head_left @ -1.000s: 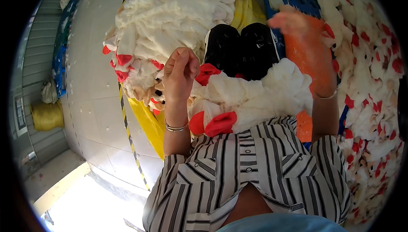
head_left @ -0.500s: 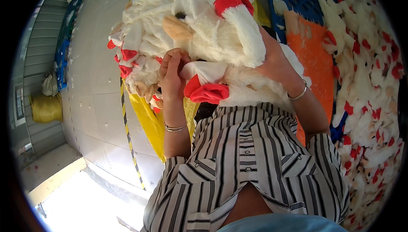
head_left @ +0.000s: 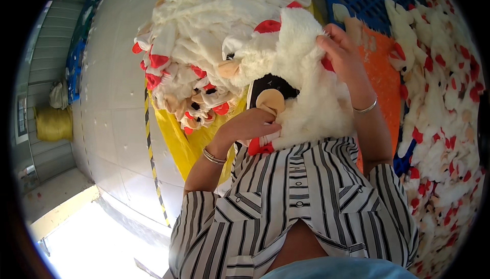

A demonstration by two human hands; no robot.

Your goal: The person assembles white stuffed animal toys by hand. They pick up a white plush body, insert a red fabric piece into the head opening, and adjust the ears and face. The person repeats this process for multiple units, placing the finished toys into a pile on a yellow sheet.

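Holding a white plush toy skin against the chest: left hand pinches its lower edge, right hand grips the top. Risk: loose fabric could slip onto the heaped pile, mixing pieces.

both hands raised, fingers curled
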